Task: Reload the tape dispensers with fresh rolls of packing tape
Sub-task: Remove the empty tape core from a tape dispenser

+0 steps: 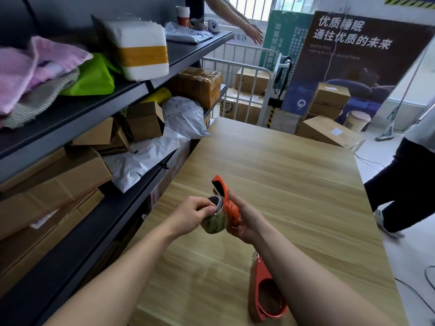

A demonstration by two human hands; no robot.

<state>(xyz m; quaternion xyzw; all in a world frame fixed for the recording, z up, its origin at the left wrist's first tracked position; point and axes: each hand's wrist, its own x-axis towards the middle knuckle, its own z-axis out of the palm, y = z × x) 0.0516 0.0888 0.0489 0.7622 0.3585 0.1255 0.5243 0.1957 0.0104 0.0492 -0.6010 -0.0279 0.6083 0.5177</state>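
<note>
While the right hand (246, 221) curls its fingers round an orange tape dispenser (228, 205) held above the wooden table (294, 180), the left hand (188, 216) pinches the tape roll (213, 224) touching it, and a second dispenser (266, 296) lies on the table beside the right forearm.

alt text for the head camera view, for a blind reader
The left hand holds a tape roll against an orange dispenser gripped by the right hand, above a wooden table. A second orange dispenser lies on the table; parcel shelves stand left.
</note>
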